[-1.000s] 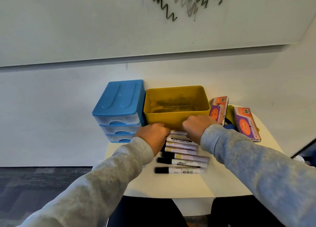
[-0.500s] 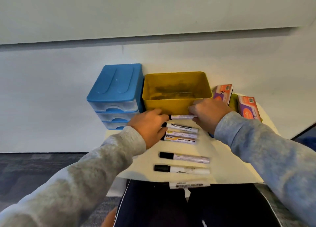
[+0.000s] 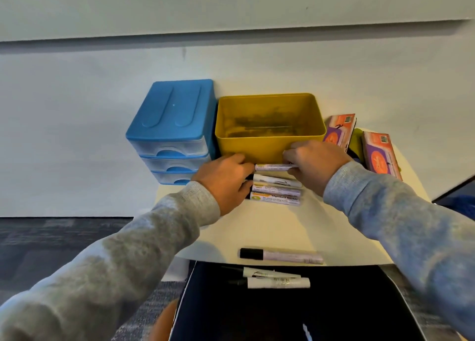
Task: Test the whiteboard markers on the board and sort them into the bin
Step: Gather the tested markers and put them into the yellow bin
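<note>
Head view: both hands hold one whiteboard marker [image 3: 273, 167] level, left grip [image 3: 227, 180] clamped on its cap end, right grip [image 3: 314, 164] pinching its barrel. Yellow bin [image 3: 270, 145] sits just beyond both grips. Three markers [image 3: 276, 190] lie directly beneath them on the surface [image 3: 282, 227]; another marker [image 3: 281, 255] lies well nearer the body.

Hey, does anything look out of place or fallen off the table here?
Yes. Two markers are off the table, lying on the dark surface below its near edge. A third marker sits right at that edge. The others lie grouped by the yellow bin.
</note>
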